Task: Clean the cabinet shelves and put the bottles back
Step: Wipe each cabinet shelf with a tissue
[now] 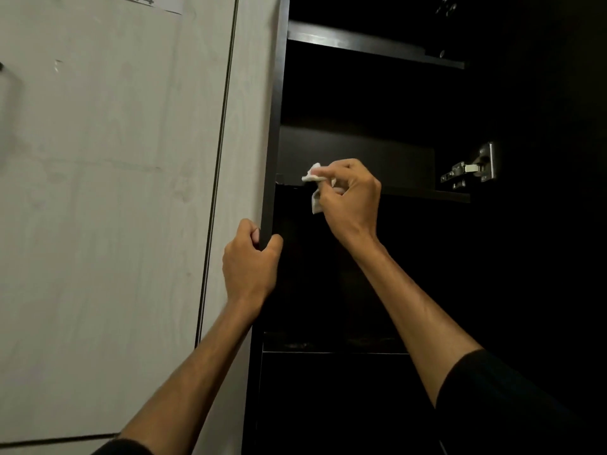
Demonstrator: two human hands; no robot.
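A dark open cabinet fills the right half of the head view. My right hand [349, 198] pinches a small crumpled white cloth [314, 183] against the front left edge of the middle shelf [423, 193]. My left hand [251, 261] grips the cabinet's dark left side panel [274, 133] below that shelf. An upper shelf [374, 44] and a lower shelf [328, 344] show above and beneath. No bottles are in view.
A pale wood-grain panel [108, 192] stands to the left, with a paper label [147, 1] at its top. A metal door hinge [473, 169] sits on the cabinet's right side by the middle shelf. The cabinet's interior is very dark.
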